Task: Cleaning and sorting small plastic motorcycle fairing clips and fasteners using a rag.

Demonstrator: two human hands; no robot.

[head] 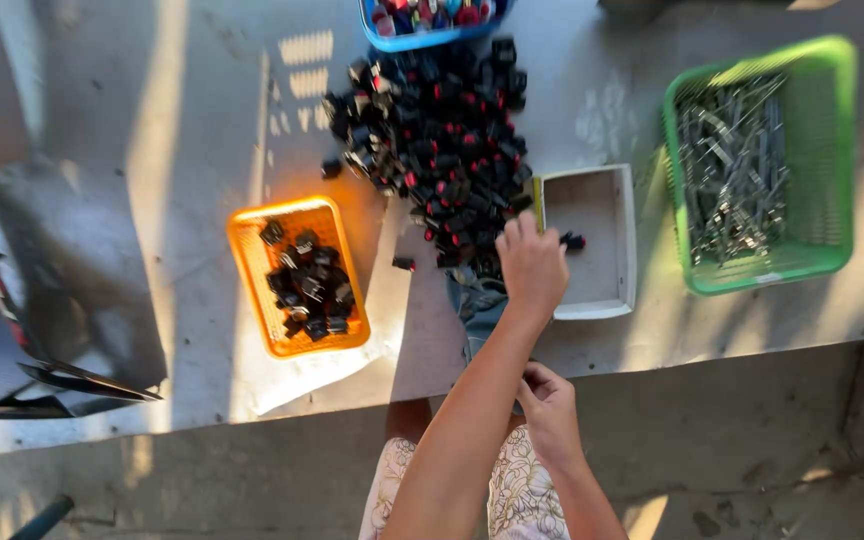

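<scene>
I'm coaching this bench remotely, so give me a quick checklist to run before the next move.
1. Left hand at the near edge of the black-and-red parts pile: ok.
2. Left grip holding a part: cannot tell, the fingers are curled.
3. Right hand empty: cannot tell, it is curled below the table edge.
4. Room in the white tray: ok, it is mostly bare.
5. Room in the orange basket: ok, it is partly filled.

No labels, signs or screens in view; only an open white box (592, 305), shallow and rectangular, at table edge.
</scene>
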